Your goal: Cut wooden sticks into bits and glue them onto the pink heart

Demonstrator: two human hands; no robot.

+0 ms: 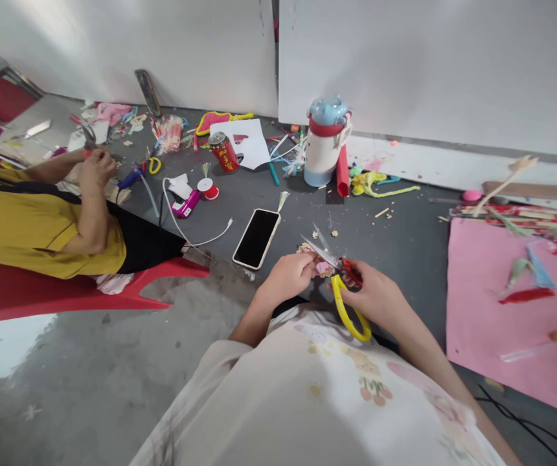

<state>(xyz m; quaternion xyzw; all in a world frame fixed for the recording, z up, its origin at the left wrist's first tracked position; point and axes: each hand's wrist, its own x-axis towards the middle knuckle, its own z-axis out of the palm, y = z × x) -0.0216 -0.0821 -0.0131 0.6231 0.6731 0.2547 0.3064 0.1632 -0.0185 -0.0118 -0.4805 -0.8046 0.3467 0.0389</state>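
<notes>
"Where are your scissors [338, 298]?"

"To the right of the phone [257, 238], which lies flat on the table [399, 239], and reaching nearer to me than it does. My right hand [374, 291] is closed on their handles; one yellow loop shows below my fingers. The blades stand parted, tips on the phone's side."

"And your other hand?"

"My left hand [288, 279] sits just to the right of the phone and a little nearer to me. I have its fingertips pinched on a small pink piece [324, 266] with a tan, bumpy rim. The blades cross over that piece; whether they touch it, I can't tell. My fingers cover part of it too."

"What else is around?"

"Tan bits [334, 233] lie to the right of the phone. Beyond it and to the right stands my white-and-blue bottle [321, 155]. Beyond it to the left are a red can [224, 154] and a red spool [208, 188]. A pink sheet [477, 285] lies well to the right of the phone."

"Anyone beside you?"

"A co-worker [40, 226] in a yellow top, well to the left of the phone, hands raised together over the table."
</notes>
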